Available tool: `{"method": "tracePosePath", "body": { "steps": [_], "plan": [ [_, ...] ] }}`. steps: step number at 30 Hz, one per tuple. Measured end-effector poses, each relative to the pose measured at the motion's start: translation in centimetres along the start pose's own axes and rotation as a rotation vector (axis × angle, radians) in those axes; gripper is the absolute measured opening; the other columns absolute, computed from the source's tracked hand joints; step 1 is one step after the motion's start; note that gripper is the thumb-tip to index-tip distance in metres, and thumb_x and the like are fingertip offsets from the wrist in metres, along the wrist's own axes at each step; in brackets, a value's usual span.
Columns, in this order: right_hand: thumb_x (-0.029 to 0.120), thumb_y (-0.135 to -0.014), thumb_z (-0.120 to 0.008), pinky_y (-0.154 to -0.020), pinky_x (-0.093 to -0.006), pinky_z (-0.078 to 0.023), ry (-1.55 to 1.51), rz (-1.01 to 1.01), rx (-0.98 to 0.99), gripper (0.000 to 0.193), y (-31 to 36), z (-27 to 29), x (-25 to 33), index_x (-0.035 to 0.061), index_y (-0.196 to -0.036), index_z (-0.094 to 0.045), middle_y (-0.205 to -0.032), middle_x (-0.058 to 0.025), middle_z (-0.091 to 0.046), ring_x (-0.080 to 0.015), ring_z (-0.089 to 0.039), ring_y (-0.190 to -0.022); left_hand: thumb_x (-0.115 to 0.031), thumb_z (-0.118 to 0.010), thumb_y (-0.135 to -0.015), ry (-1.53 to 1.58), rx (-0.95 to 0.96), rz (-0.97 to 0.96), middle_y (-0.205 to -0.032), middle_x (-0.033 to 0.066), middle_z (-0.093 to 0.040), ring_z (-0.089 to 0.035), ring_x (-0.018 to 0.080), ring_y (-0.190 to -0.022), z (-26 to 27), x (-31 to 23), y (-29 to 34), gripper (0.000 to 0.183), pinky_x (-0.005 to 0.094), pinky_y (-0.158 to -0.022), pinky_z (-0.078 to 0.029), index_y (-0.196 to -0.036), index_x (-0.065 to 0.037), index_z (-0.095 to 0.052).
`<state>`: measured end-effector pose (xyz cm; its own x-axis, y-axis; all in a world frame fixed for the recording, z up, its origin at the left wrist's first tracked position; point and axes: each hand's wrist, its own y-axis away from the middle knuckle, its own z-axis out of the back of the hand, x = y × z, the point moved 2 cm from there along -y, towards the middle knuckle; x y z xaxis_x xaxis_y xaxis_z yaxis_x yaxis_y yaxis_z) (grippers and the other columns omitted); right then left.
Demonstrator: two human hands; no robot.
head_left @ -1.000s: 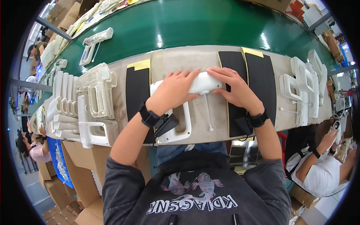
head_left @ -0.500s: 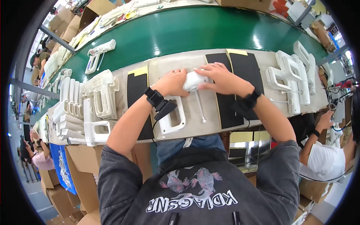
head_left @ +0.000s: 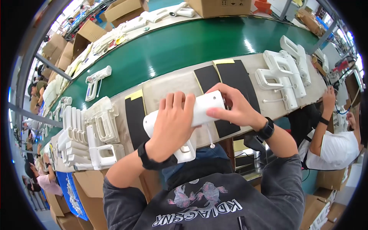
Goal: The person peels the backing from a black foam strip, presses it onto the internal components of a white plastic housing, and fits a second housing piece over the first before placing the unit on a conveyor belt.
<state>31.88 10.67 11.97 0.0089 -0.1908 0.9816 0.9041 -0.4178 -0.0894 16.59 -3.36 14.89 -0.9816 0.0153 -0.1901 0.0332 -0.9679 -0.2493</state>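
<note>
A white plastic handheld device housing (head_left: 208,108) is held up above the workbench, tilted with its right end higher. My left hand (head_left: 175,122) lies across its body with the fingers wrapped over the top. At the right end, my right hand (head_left: 238,106) grips it with the thumb on the near face and fingers behind. A thin white rod (head_left: 210,135) with a ball tip hangs beneath the housing. Part of its loop handle (head_left: 186,152) shows below my left hand; the underside is hidden.
Black pads (head_left: 135,120) with yellow edges lie on the grey workbench (head_left: 168,90). White housing shells (head_left: 100,117) are stacked at left. Assembled white devices (head_left: 281,73) rest at right. Beyond runs a green conveyor belt (head_left: 199,46) carrying another device (head_left: 96,82). A co-worker (head_left: 329,142) sits at right.
The housing has been raised off the bench toward me and turned, so its long side now shows. My left hand has shifted onto its body, my right onto its end.
</note>
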Motion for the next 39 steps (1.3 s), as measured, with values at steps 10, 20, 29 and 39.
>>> {"method": "tracePosePath", "body": {
  "steps": [10,20,29,39],
  "plan": [
    [0.017,-0.081,-0.081,-0.085,-0.0278,-0.051,0.153,0.053,-0.185,0.048,6.0,1.6,2.8,0.0003,-0.121,-0.059,-0.105,-0.0073,-0.067,-0.0117,-0.064,-0.096,-0.032,-0.091,-0.061,0.245,-0.033,-0.198,-0.116,0.016,-0.053,-0.052,0.0381,-0.109,0.7,-3.0,-1.0,0.08,0.0474,-0.095,-0.043,-0.124,-0.003,-0.05],
    [0.03,-0.096,-0.065,-0.066,-0.0285,-0.054,-0.354,-0.108,-0.733,0.039,11.9,13.5,-1.1,0.003,-0.123,-0.06,-0.102,-0.0092,-0.069,-0.0159,-0.068,-0.078,-0.02,-0.079,-0.082,0.427,-0.203,0.039,-0.133,0.0158,-0.053,-0.054,0.0339,-0.121,2.7,4.2,-0.4,0.056,0.0435,-0.098,-0.046,-0.131,-0.004,-0.056],
    [0.036,-0.091,-0.07,-0.069,-0.0328,-0.054,-0.615,0.028,-1.361,0.046,16.0,32.7,-4.2,0.0082,-0.125,-0.057,-0.114,-0.0117,-0.065,-0.0269,-0.068,-0.091,-0.013,-0.068,-0.09,0.649,-0.03,0.302,-0.128,0.0081,-0.055,-0.059,0.02,-0.112,-1.3,9.2,3.2,0.042,0.0337,-0.092,-0.049,-0.131,-0.005,-0.058],
    [0.051,-0.093,-0.06,-0.04,-0.0323,-0.046,-0.378,-0.334,-1.474,0.043,18.7,45.1,-15.7,0.0084,-0.097,-0.062,-0.072,-0.0062,-0.063,-0.0199,-0.058,-0.049,-0.01,-0.065,-0.093,0.753,-0.008,0.459,-0.127,0.0088,-0.054,-0.061,0.0198,-0.106,-2.4,11.4,6.7,0.037,0.0314,-0.087,-0.051,-0.129,-0.002,-0.057]
  ]
}}
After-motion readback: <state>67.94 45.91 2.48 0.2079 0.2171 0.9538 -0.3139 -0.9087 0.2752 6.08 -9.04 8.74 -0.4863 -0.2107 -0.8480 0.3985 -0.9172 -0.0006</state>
